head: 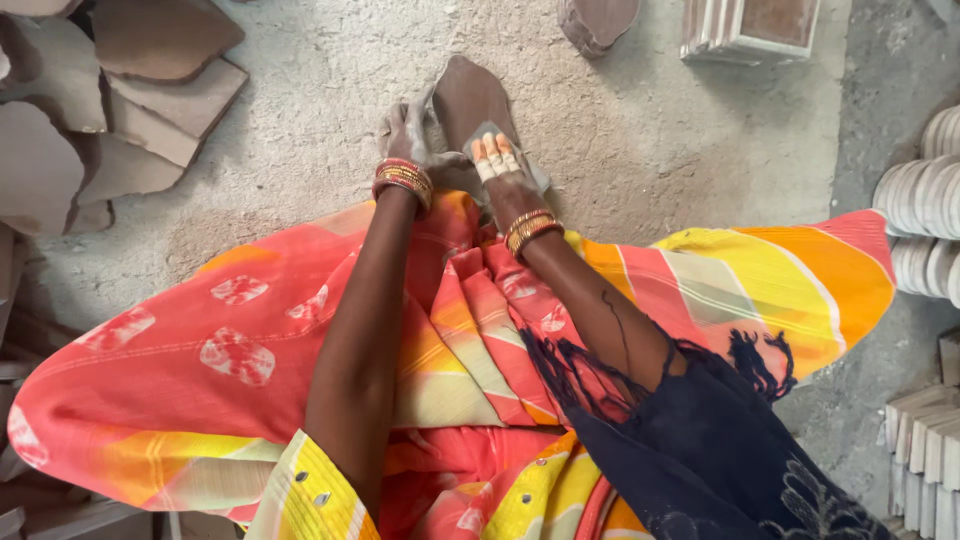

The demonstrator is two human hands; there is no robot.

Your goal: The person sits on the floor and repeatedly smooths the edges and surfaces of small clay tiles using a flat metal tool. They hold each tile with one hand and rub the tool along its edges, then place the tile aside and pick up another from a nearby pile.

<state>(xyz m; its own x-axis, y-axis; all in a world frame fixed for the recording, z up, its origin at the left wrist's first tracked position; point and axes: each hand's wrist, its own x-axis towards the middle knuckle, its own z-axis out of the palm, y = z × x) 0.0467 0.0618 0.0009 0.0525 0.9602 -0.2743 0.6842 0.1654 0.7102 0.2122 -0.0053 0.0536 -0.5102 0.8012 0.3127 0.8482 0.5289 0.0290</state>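
2 hands on a brown stone piece, far centre over the dusty floor [300, 130].
Right hand [500, 165], fingers taped, presses a grey pad onto the stone piece [470, 95]; left hand [415, 135] clasps its left edge. Stone slabs [120, 110] lie far left.

Left hand [412, 135] fingers mostly hidden behind the brown stone piece [470, 100], grip unclear. Right hand [497, 160] palm hidden; fingers [494, 152] wrapped in tape. Gray pad [535, 178] under the right hand mostly covered. Tile stack [750, 25] cut by top edge. White discs [925, 200] cut by right edge. Stone slabs [60, 110] cropped at left.
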